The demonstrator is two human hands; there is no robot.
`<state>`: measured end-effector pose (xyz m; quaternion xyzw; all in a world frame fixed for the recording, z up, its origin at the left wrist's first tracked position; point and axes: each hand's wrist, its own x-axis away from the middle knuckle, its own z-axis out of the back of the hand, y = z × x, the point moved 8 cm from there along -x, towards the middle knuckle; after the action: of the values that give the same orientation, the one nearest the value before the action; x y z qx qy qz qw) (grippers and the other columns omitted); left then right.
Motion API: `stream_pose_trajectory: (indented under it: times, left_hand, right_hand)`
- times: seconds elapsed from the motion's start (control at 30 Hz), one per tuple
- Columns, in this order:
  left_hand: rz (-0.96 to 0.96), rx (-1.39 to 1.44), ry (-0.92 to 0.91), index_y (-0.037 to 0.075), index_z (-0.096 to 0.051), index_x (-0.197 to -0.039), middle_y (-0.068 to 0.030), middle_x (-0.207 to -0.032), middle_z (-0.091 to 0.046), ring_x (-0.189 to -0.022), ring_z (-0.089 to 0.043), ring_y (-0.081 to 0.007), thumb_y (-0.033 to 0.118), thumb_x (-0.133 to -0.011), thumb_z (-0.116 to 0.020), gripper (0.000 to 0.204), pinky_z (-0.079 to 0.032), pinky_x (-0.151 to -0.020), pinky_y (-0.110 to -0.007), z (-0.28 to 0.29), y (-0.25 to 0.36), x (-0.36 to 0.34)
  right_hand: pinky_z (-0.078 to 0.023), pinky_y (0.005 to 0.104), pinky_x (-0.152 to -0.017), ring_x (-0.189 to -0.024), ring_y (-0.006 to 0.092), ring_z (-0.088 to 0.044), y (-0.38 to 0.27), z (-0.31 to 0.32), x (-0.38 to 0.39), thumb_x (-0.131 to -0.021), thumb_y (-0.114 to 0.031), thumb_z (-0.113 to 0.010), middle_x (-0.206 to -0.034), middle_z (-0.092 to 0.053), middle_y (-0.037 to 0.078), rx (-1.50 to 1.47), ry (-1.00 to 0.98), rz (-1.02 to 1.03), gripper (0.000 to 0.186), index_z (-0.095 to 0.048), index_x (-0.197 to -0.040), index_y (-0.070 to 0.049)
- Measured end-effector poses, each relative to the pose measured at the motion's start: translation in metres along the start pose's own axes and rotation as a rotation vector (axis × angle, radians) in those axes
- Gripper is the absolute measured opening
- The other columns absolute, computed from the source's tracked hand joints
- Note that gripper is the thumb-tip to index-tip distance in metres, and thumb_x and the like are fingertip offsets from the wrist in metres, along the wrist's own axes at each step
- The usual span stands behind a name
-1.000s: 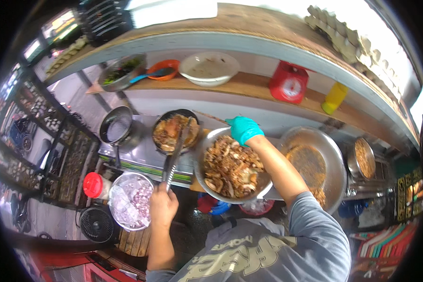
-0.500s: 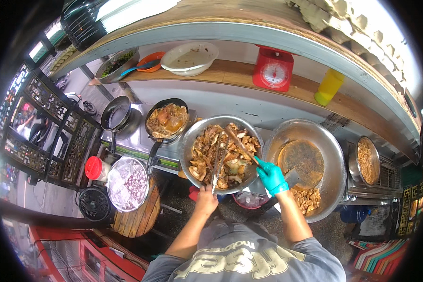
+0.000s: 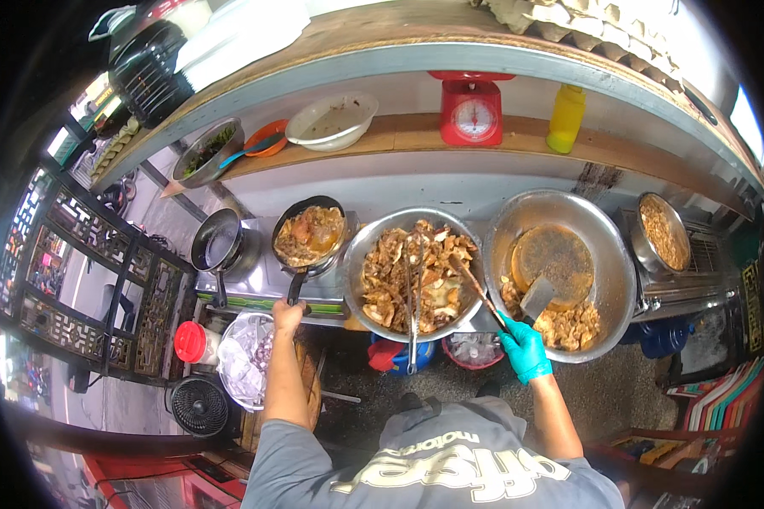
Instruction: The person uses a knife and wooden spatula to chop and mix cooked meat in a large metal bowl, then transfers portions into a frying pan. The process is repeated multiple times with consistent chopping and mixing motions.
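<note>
My bare left hand (image 3: 289, 316) is closed round the black handle of a frying pan (image 3: 343, 248), which holds browned meat in sauce on the stove. In my right hand (image 3: 525, 349), covered by a teal glove, is a long wooden-handled utensil (image 3: 477, 288). Its far end is among the chopped meat (image 3: 399, 297) in the middle metal bowl (image 3: 356, 310); the tip's shape cannot be made out. Metal tongs (image 3: 413, 318) lie in that bowl, with their end over the near rim. A metal-bladed spatula (image 3: 537, 299) rests in the large basin (image 3: 617, 314) beside my right hand.
An empty pan (image 3: 216, 242) stands at left, above a bowl of chopped onions (image 3: 250, 360) and a red-lidded jar (image 3: 192, 343). At right is a pot of meat (image 3: 664, 233). A red scale (image 3: 471, 119) and yellow bottle (image 3: 566, 119) occupy the shelf.
My left hand has let go of the tongs and moved left to the frying pan's handle. My right hand, still holding the wooden-handled utensil, has drawn nearer to me.
</note>
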<state>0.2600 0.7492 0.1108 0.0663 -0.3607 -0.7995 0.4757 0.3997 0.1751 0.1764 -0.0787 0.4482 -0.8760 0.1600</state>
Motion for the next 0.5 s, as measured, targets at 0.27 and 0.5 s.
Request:
stream_pose_trajectory:
  times: [0.27,0.5]
  left_hand:
    - [-0.201,-0.139,0.209,-0.005,-0.069,-0.082,-0.0283,-0.08,-0.068,-0.082,-0.068,-0.0437,0.02,-0.078,-0.074,0.026,-0.052,-0.076,-0.048,0.026,-0.007,0.013]
    - [-0.198,-0.098,0.285,-0.004,-0.069,-0.081,-0.0286,-0.082,-0.068,-0.087,-0.067,-0.0456,0.022,-0.077,-0.074,0.027,-0.051,-0.079,-0.05,0.016,-0.004,0.012]
  right_hand:
    - [-0.048,0.0337,-0.074,-0.075,0.0204,-0.057,-0.023,-0.04,0.043,-0.088,-0.005,-0.066,-0.085,-0.061,0.014,0.055,0.004,0.016,0.042,-0.063,-0.13,-0.009]
    - [-0.049,0.0414,-0.069,-0.073,0.0326,-0.061,-0.047,-0.048,0.054,-0.087,-0.008,-0.066,-0.083,-0.062,0.019,0.045,0.054,0.028,0.04,-0.064,-0.128,-0.009]
